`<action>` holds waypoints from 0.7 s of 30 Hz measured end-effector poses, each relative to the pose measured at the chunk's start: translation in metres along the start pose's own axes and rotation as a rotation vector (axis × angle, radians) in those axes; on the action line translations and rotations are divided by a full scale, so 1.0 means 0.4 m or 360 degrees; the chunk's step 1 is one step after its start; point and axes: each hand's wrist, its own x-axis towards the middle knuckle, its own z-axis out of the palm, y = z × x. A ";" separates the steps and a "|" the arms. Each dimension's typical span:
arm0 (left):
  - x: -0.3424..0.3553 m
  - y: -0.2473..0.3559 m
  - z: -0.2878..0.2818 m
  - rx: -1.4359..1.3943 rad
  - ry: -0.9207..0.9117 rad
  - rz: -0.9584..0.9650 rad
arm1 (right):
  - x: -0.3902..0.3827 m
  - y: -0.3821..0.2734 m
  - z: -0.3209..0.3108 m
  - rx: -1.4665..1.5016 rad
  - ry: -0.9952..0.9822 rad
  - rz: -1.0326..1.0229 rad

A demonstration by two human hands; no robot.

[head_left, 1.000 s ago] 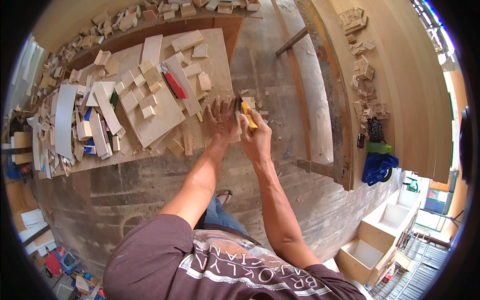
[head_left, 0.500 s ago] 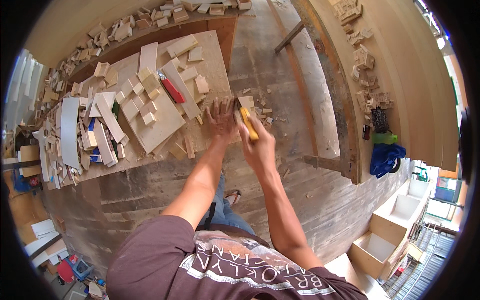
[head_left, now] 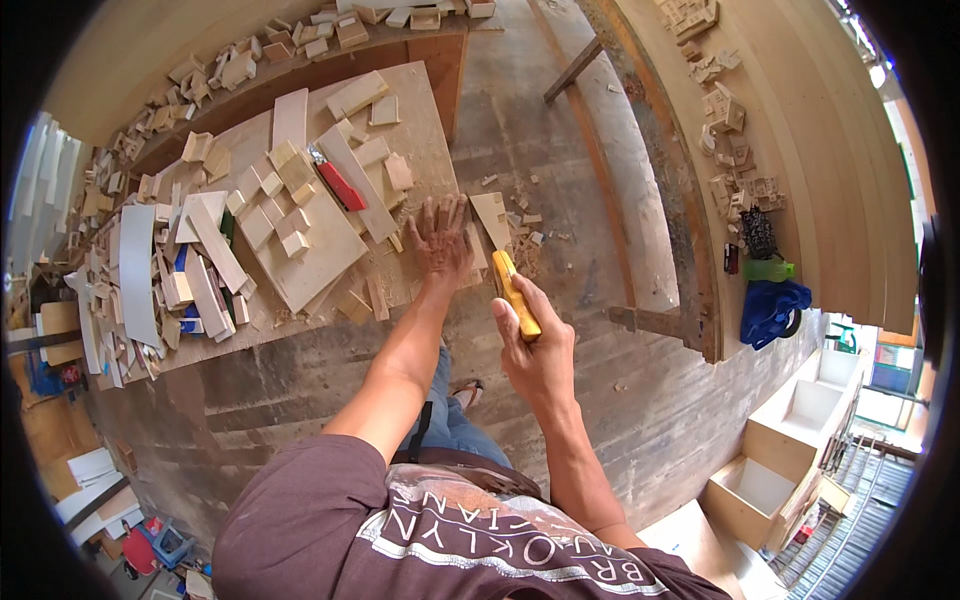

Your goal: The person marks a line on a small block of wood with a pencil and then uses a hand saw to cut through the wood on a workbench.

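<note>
My left hand (head_left: 440, 240) lies flat near the right edge of a plywood work surface (head_left: 432, 130), fingers spread. A small pale strip of wood (head_left: 476, 247) shows beside its thumb side. Just right of that edge, my right hand (head_left: 538, 340) is closed around the yellow handle of a hand saw (head_left: 516, 296). The blade is hard to make out against a pale, tapered shape beyond the handle. Left of my left hand, a red-handled cutter (head_left: 340, 185) rests by a long wooden strip (head_left: 357, 180). Small blocks (head_left: 272, 213) stand on a square board (head_left: 318, 262).
Loose strips and offcuts (head_left: 205, 255) pile up at the left. Small wooden pieces (head_left: 238, 70) line the far shelf. Sawdust and scraps (head_left: 525, 240) lie on the floor past the edge. At the right are a wooden frame (head_left: 690, 250), a blue bag (head_left: 772, 315) and open boxes (head_left: 755, 490).
My right hand has drawn the saw back toward me and slightly right, away from my left hand. The left hand stays spread on the surface. The view has shifted slightly.
</note>
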 end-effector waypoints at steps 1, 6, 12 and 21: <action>0.000 0.004 -0.005 -0.0015 -0.0012 0.0001 | -0.008 -0.007 -0.006 0.0042 0.0034 -0.0009; -0.001 0.003 0.019 -0.0101 0.0083 -0.0004 | 0.167 -0.006 0.051 -0.0008 -0.0053 -0.0079; 0.006 0.009 -0.006 -0.0140 -0.0014 -0.0058 | 0.192 0.024 0.047 0.0154 -0.0146 0.0148; -0.005 0.004 0.000 -0.0130 -0.0059 -0.0081 | 0.200 0.013 0.074 0.0141 -0.0159 0.0290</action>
